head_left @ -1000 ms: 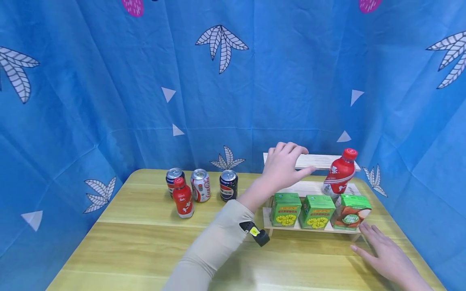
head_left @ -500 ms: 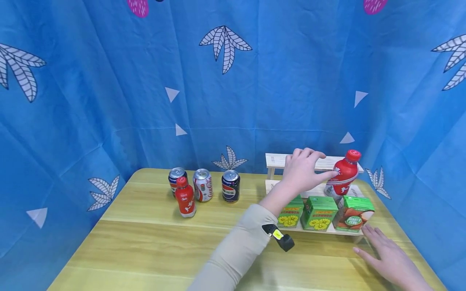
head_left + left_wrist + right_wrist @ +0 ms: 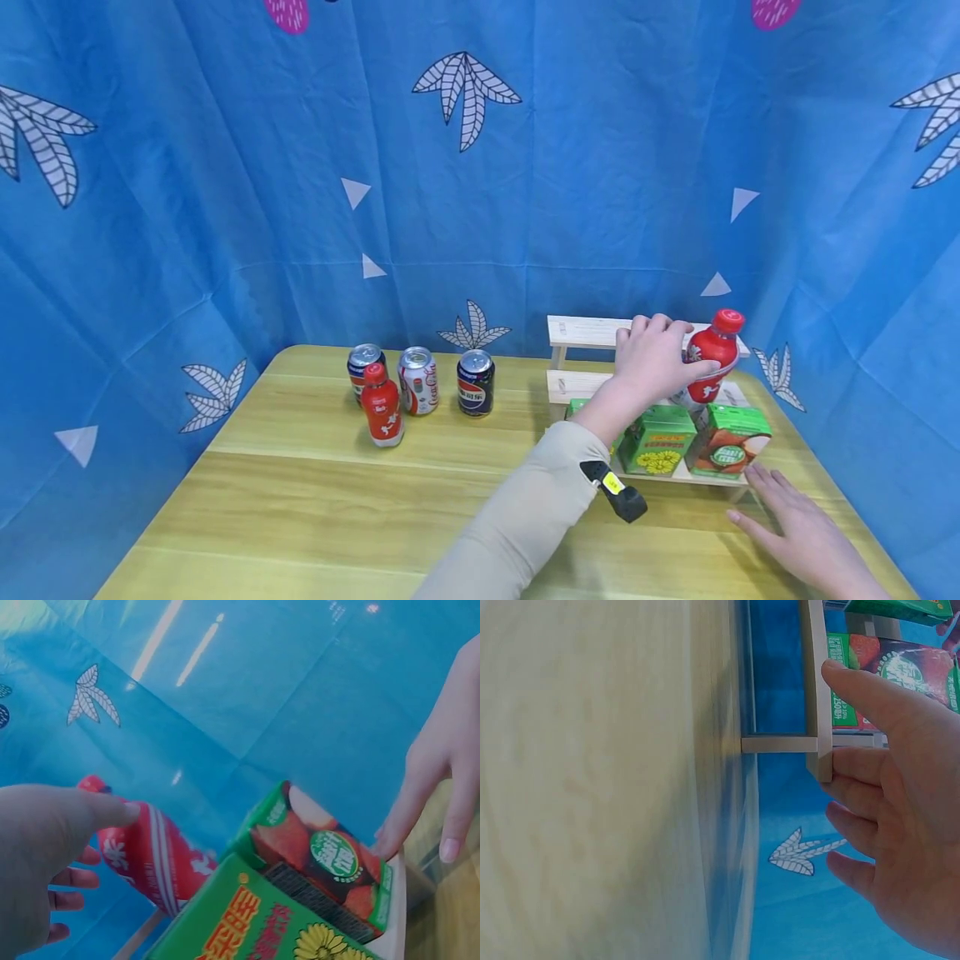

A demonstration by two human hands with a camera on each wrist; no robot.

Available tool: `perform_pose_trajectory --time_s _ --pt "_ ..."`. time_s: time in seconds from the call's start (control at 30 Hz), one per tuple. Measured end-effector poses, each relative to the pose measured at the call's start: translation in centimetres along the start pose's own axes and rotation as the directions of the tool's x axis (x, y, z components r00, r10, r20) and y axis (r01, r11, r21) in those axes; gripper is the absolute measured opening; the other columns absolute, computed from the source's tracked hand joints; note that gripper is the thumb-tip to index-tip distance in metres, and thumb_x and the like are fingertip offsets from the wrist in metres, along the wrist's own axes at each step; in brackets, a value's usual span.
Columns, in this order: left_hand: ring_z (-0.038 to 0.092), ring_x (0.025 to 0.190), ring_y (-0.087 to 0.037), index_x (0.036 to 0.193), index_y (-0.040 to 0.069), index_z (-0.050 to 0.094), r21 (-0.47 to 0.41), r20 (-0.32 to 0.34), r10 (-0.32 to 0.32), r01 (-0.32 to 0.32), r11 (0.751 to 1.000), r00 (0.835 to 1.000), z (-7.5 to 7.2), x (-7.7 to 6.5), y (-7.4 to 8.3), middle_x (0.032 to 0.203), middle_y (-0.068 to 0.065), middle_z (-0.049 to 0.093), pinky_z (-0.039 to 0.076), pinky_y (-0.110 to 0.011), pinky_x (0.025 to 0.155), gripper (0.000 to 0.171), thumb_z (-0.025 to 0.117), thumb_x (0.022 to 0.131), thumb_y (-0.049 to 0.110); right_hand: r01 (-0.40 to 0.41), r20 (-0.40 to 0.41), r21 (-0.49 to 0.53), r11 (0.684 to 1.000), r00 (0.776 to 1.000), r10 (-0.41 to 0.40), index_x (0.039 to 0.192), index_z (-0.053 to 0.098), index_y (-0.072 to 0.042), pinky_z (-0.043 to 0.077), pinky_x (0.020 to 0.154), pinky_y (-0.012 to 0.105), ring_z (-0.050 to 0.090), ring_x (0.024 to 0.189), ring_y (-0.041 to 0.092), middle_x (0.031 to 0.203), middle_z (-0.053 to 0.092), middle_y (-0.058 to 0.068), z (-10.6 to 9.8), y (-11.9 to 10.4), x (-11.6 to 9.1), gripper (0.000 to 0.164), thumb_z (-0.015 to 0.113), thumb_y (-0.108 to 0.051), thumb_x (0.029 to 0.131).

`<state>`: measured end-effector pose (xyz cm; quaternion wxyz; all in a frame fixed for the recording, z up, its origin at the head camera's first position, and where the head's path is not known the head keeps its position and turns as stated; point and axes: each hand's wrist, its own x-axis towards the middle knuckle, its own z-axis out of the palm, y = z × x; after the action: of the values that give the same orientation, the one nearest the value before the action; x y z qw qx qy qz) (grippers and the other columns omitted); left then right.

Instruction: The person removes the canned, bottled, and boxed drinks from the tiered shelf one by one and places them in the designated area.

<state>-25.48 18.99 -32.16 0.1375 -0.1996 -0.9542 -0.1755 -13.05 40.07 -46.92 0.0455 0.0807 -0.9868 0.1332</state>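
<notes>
My left hand (image 3: 649, 363) reaches over the wooden tiered shelf (image 3: 588, 332) to a large red drink bottle (image 3: 712, 343) on its middle tier, at the right end. The thumb overlaps the bottle's front, while the fingers stay spread at its left side in the left wrist view. My right hand (image 3: 801, 527) is at the shelf's lower right corner, fingers extended, fingertips right at the wooden edge. On the lowest tier stand a red-fronted juice carton (image 3: 729, 442) and a green carton with yellow flowers (image 3: 658, 440). Another green carton (image 3: 576, 407) is mostly hidden behind my left forearm.
Left of the shelf, a small red bottle (image 3: 382, 408) stands on the wooden table (image 3: 300, 492). Near it are a dark blue can (image 3: 364, 357), a white Coca-Cola can (image 3: 417, 382) and a Pepsi can (image 3: 476, 385). A blue patterned curtain (image 3: 480, 208) surrounds the table.
My left hand has moved right across the shelf to the large red bottle, its forearm now covering the leftmost green carton. The right hand has stayed at the shelf corner.
</notes>
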Motion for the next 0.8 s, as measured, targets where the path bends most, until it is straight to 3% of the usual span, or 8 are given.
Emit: perform_pose_trajectory --time_s 0.33,0.8 --pt "0.041 0.108 -0.002 0.127 0.039 0.052 0.035 -0.003 -0.050 0.050 0.998 0.999 1.6 0.7 1.2 0.116 0.018 0.054 0.037 -0.025 0.085 0.061 0.060 0.078 0.073 -0.016 0.019 0.002 1.000 1.000 0.016 0.141 0.039 0.012 0.032 0.097 0.069 0.035 0.129 0.058 0.144 0.038 0.037 -0.1 -0.3 0.1 0.080 0.060 -0.048 0.092" --pt "0.041 0.108 -0.003 0.124 0.037 0.052 0.052 0.000 -0.046 0.046 0.998 0.999 2.2 1.0 1.8 0.114 0.019 0.054 0.037 -0.026 0.086 0.063 0.064 0.074 0.074 -0.028 0.010 0.005 1.000 1.000 0.028 0.142 0.039 0.010 0.032 0.097 0.069 0.034 0.129 0.058 0.145 0.038 0.036 -0.1 -0.1 0.0 0.080 0.060 -0.048 0.093"
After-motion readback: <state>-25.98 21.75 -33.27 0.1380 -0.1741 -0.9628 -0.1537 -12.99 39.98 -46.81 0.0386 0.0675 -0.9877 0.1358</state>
